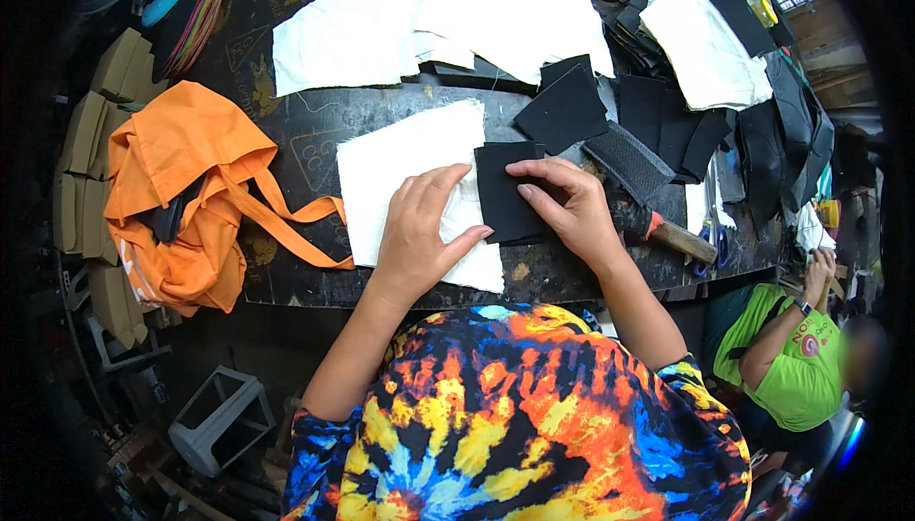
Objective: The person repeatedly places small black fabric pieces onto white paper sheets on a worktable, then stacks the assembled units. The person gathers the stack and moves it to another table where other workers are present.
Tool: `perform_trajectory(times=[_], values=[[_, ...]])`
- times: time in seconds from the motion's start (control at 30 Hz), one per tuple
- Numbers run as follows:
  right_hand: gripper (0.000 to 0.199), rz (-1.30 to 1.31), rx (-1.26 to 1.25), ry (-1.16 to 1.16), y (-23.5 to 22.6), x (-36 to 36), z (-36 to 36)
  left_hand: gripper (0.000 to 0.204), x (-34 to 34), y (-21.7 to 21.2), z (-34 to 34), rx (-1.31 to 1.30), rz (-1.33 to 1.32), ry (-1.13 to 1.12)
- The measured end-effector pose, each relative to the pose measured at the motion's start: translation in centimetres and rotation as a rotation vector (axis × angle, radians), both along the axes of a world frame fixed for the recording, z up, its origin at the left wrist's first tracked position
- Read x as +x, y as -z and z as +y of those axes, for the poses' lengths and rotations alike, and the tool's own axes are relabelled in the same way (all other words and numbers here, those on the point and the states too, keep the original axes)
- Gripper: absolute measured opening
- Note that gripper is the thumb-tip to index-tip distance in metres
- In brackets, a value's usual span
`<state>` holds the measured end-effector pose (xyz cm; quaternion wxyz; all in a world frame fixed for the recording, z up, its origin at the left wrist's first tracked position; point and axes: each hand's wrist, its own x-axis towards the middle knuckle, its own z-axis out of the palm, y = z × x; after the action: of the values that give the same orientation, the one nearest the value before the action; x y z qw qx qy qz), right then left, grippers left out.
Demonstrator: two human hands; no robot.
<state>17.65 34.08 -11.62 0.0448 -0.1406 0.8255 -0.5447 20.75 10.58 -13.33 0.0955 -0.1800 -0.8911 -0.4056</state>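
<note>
Black square (503, 208) is laid over the right part of white cloth (400, 151), on table (303, 119). Square is touched from above by fingertips of right hand (517, 181), thumb and forefinger slightly parted; whether it is pinched cannot be told. Left hand (478, 203) is held widely curved, thumb tip at square's left edge, nothing visibly gripped. Hammer (682, 239) is seen to the right.

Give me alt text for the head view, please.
A person's right hand touches a black square piece overlapping the edge of a white cloth, with the left hand spread over that cloth. An orange bag lies at the dark table's left edge; black pieces lie to the right. A co-worker in green is at far right.
</note>
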Motion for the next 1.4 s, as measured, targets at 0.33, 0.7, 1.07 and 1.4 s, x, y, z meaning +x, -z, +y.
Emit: perform_trajectory(times=[0.33,0.7,1.07,1.4], values=[[0.037,0.19,0.299,0.036,-0.8,0.3,-0.9,0.06,-0.1,-0.5,-0.2,-0.083,-0.035,0.081],[0.056,0.422,0.439,-0.337,-1.9,-1.6,-2.0,0.038,-3.6,-3.1,-2.1,0.123,-0.281,0.08],[0.036,0.185,0.41,-0.022,-5.6,-18.6,4.9,0.075,-28.1,-3.3,-1.1,-0.059,-0.355,-0.407],[0.035,0.583,-0.154,-0.156,-13.6,-19.3,8.6,0.052,-29.4,-0.8,-1.8,0.141,-0.259,-0.22]])
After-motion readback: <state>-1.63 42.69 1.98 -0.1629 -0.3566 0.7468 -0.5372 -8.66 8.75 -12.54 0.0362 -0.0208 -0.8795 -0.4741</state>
